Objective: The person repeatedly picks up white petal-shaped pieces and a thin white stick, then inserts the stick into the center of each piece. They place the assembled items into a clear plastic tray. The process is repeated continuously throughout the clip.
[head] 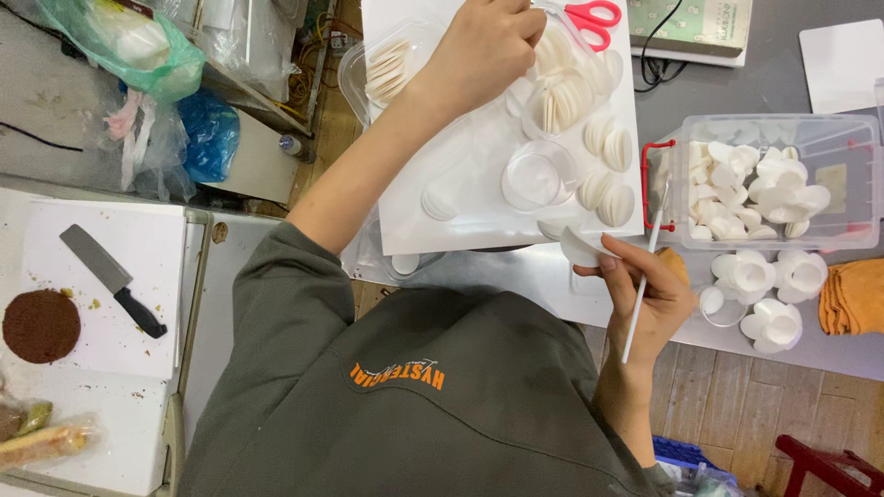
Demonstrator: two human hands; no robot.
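The head view looks down over our grey sweatshirt at a work table. Our left hand (488, 46) reaches forward to the white sheet (460, 138) and pinches closed on the upright row of thin white round wafer discs (562, 87); exactly how many discs the fingers grasp is hard to tell. Our right hand (645, 285) is closed around a slim white stick (643, 285), possibly a brush, and also holds a single white wafer disc (580, 247) between thumb and fingers, just off the near edge of the sheet. More discs lie on the sheet around a small clear round plastic cup (539, 175). Red-handled scissors (594, 18) rest at the far edge. To the right stands a clear plastic box with red latches (829, 138) full of white petal-like shapes, with three white flower-shaped pieces (769, 285) beside it. Far left, a grey cleaver with black handle (110, 276) lies near a round brown cake layer (41, 325).
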